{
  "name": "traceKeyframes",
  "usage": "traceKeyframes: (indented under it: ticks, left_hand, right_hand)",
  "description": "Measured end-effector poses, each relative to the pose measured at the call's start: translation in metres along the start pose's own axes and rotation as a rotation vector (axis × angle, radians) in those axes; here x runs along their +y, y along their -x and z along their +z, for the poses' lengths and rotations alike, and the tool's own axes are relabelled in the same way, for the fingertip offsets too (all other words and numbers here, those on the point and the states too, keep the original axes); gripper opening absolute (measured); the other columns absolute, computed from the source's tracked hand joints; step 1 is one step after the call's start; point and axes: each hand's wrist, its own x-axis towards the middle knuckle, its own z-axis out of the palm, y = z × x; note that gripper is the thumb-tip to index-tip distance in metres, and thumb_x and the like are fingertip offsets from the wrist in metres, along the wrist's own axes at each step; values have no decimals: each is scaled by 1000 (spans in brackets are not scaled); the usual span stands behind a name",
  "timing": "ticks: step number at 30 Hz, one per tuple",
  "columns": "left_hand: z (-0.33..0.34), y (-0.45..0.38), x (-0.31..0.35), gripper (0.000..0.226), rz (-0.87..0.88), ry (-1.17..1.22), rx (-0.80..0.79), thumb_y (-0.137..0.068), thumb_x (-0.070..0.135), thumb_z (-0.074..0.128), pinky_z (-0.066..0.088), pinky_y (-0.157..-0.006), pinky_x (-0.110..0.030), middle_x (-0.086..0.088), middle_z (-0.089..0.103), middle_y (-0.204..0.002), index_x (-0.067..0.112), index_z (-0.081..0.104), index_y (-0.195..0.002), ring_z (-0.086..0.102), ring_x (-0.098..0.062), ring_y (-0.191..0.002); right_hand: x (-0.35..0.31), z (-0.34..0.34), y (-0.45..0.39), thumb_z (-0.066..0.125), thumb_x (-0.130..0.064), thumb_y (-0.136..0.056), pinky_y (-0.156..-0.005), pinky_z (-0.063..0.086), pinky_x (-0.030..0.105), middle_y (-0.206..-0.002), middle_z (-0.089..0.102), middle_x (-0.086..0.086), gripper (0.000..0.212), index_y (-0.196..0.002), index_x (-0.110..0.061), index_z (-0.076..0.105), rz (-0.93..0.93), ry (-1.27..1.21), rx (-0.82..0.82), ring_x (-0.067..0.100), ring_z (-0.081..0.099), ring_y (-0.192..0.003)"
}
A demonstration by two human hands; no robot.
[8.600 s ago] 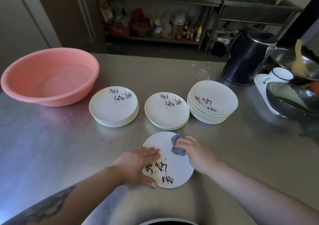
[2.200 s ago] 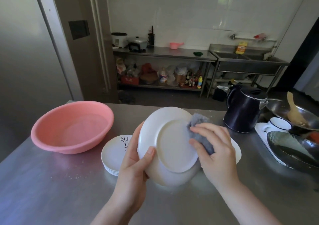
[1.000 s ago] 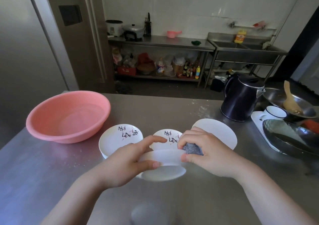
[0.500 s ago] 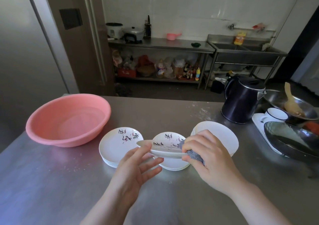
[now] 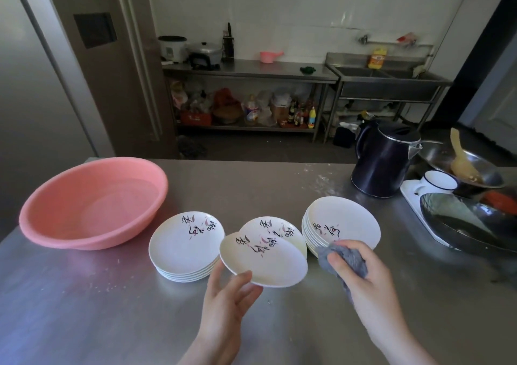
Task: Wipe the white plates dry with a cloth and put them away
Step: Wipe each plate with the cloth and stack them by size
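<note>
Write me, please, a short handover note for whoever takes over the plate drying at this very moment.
Left hand holds the wiped plate by its near rim, tilted over the middle stack. Right hand grips the grey cloth, beside the right stack.
Left stack stands near the pink basin.
Done: this plate looks wiped.
Left: set it down, probably on the middle stack; which stacks remain undried cannot be told.

A white tiled wall (image 5: 279, 6) caught glare behind a steel shelving table (image 5: 249, 72) and a steel sink (image 5: 389, 80). A brown door frame (image 5: 123, 56) stood at left; the floor (image 5: 251, 147) lay dark.
</note>
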Motion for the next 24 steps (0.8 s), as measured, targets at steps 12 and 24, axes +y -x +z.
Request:
traceKeyframes:
  ticks: [12, 24]
  left_hand:
    - [8, -51, -42, 54, -72, -30, 20, -90, -5, 58, 58, -68, -27, -13, 71, -109, 24, 50, -135, 67, -28, -86]
    - [4, -77, -44, 89, 111, -401, -131, -58, 17, 81, 48, -87, -29, 12, 57, -131, 35, 48, -137, 71, -5, -94]
  right_hand:
    - [19, -8, 11, 67, 5, -84, -64, 47, 8, -83, 73, 0, 14, -90, -7, 68, 72, -69, 65, 2, 66, -72]
    - [33, -1, 15, 68, 5, -83, -65, 48, 11, -81, 72, 0, 16, -90, -10, 68, 119, -65, 64, 7, 65, -70]
